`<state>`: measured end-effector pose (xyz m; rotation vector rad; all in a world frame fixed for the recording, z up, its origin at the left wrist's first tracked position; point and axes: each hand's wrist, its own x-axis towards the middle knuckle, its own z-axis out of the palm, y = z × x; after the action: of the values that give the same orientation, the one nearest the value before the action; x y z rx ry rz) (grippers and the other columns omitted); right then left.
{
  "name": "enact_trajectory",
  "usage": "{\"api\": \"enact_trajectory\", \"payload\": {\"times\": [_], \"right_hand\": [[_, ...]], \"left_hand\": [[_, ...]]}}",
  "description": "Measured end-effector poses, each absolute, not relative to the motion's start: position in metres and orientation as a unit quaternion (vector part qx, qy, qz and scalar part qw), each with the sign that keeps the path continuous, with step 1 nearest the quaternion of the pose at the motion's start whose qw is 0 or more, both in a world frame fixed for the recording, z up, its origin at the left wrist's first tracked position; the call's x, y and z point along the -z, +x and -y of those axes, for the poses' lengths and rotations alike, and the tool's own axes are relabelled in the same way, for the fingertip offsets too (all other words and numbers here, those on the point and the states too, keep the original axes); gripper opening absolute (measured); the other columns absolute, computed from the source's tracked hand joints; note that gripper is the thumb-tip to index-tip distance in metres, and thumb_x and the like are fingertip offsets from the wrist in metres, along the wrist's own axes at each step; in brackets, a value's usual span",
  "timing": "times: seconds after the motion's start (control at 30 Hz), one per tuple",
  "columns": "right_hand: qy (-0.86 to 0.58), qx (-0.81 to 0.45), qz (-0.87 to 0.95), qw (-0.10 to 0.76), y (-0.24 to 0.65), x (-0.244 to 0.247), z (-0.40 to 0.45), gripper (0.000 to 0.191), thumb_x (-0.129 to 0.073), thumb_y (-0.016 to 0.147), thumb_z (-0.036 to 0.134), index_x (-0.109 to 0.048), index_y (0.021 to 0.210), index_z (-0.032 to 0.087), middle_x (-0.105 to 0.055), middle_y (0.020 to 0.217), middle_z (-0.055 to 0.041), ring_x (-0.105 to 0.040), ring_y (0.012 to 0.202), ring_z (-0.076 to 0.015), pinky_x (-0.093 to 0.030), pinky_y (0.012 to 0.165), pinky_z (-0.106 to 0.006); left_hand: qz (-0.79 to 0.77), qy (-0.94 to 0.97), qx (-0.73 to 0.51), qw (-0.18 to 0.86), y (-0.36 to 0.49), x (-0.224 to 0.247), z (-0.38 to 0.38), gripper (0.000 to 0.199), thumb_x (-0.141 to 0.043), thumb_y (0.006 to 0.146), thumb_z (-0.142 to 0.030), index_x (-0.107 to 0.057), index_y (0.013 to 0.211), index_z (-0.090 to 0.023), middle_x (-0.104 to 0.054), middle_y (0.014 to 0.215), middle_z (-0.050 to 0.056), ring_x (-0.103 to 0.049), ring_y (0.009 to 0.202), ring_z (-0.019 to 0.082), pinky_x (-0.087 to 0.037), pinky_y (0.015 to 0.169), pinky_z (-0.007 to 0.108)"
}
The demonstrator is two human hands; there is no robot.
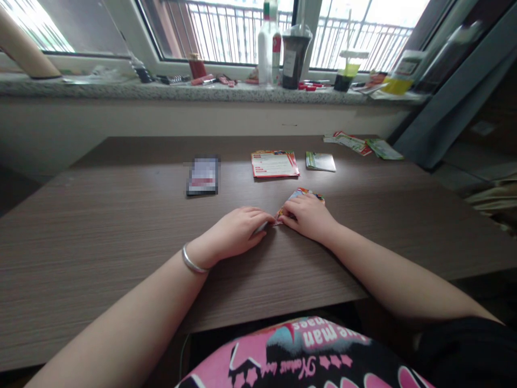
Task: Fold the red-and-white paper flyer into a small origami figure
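A colourful printed piece of paper or card [301,192] lies near the middle of the table, largely covered by my right hand. My right hand [310,215] is closed over it, fingers bent and pressing it against the tabletop. My left hand [238,230], with a silver bangle at the wrist, has its fingertips together at the paper's near left corner, close to my right thumb. Something greyish shows between the left thumb and fingers, too hidden to name. Beyond the hands lie a stack of red-edged printed cards [275,165] and a smaller green-and-white stack [321,161].
A blurred-out flat rectangular item [203,176] lies on the brown table [121,242] at left. Green and red packets [353,143] rest at the far right corner. Bottles, a dark lidded cup [294,59] and small items crowd the stone windowsill [226,94] behind.
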<state>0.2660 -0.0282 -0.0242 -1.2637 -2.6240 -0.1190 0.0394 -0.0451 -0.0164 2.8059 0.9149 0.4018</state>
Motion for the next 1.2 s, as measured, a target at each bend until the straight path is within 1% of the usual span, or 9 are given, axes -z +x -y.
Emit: {"api": "enact_trajectory", "payload": {"times": [0.1,0.2,0.37,0.57,0.77,0.87,0.93,1.03,1.2], "right_hand": [[-0.387,0.007,0.913,0.125,0.268,0.022,0.03,0.022,-0.056,0.092,0.038,-0.066,0.087,0.019,-0.07,0.087,-0.005,-0.059,0.087,-0.0202,-0.034,0.08,-0.032],[-0.347,-0.015,0.929,0.13,0.269,0.02,0.032,0.018,-0.055,0.093,0.034,-0.068,0.093,0.021,-0.07,0.092,-0.0039,-0.059,0.091,-0.0197,-0.034,0.084,-0.031],[-0.352,-0.006,0.927,0.132,0.267,0.02,0.035,0.017,-0.056,0.092,0.032,-0.07,0.09,0.021,-0.071,0.093,-0.0034,-0.06,0.091,-0.0197,-0.034,0.087,-0.032],[-0.404,-0.018,0.903,0.148,0.263,0.026,0.031,0.021,-0.053,0.094,0.033,-0.07,0.093,0.022,-0.073,0.091,-0.004,-0.063,0.091,-0.0198,-0.034,0.085,-0.034],[-0.448,-0.047,0.881,0.144,0.261,0.029,0.025,0.018,-0.057,0.091,0.033,-0.068,0.084,0.02,-0.073,0.088,-0.0042,-0.064,0.089,-0.0208,-0.035,0.081,-0.034],[-0.464,-0.053,0.873,0.139,0.26,0.029,0.022,0.02,-0.059,0.089,0.036,-0.067,0.082,0.02,-0.073,0.086,-0.0043,-0.064,0.087,-0.0213,-0.035,0.079,-0.034],[-0.473,-0.06,0.869,0.134,0.259,0.029,0.02,0.02,-0.059,0.089,0.037,-0.066,0.081,0.02,-0.073,0.086,-0.0045,-0.064,0.087,-0.0214,-0.035,0.078,-0.033],[-0.479,-0.07,0.866,0.125,0.257,0.028,0.02,0.02,-0.059,0.089,0.036,-0.067,0.081,0.02,-0.073,0.088,-0.0048,-0.064,0.087,-0.0211,-0.036,0.078,-0.033],[-0.495,-0.056,0.86,0.113,0.253,0.024,0.022,0.021,-0.058,0.089,0.036,-0.068,0.08,0.02,-0.073,0.087,-0.0056,-0.064,0.09,-0.0224,-0.035,0.082,-0.036]], "left_hand": [[-0.318,0.936,-0.135,0.063,0.037,0.017,0.044,0.032,-0.054,0.088,-0.019,-0.059,0.119,-0.018,-0.067,0.118,0.008,-0.061,0.11,0.022,-0.047,0.1,0.038],[-0.313,0.939,-0.132,0.055,0.035,0.019,0.042,0.033,-0.056,0.087,-0.019,-0.06,0.12,-0.019,-0.066,0.122,0.008,-0.059,0.116,0.022,-0.044,0.104,0.04],[-0.299,0.941,-0.148,0.064,0.035,0.022,0.041,0.028,-0.053,0.091,-0.021,-0.064,0.116,-0.02,-0.065,0.124,0.007,-0.058,0.117,0.021,-0.043,0.107,0.039],[-0.329,0.936,-0.114,0.059,0.036,0.016,0.045,0.028,-0.046,0.094,-0.022,-0.069,0.11,-0.019,-0.067,0.116,0.007,-0.064,0.102,0.018,-0.051,0.096,0.031],[-0.326,0.941,-0.086,0.017,0.037,0.011,0.048,0.026,-0.046,0.095,-0.023,-0.068,0.108,-0.019,-0.069,0.111,0.006,-0.064,0.102,0.02,-0.052,0.093,0.034],[-0.32,0.944,-0.077,-0.007,0.038,0.011,0.049,0.025,-0.045,0.095,-0.023,-0.067,0.107,-0.019,-0.07,0.105,0.006,-0.065,0.097,0.02,-0.053,0.089,0.035],[-0.321,0.944,-0.076,-0.025,0.039,0.012,0.049,0.027,-0.044,0.096,-0.024,-0.066,0.111,-0.019,-0.07,0.101,0.006,-0.066,0.093,0.021,-0.053,0.085,0.035],[-0.322,0.942,-0.079,-0.052,0.042,0.015,0.051,0.031,-0.041,0.097,-0.025,-0.063,0.118,-0.021,-0.069,0.097,0.005,-0.065,0.09,0.021,-0.053,0.082,0.035],[-0.347,0.931,-0.069,-0.085,0.049,0.015,0.057,0.029,-0.045,0.096,-0.027,-0.065,0.114,-0.019,-0.065,0.092,0.007,-0.061,0.086,0.022,-0.052,0.075,0.035]]}}
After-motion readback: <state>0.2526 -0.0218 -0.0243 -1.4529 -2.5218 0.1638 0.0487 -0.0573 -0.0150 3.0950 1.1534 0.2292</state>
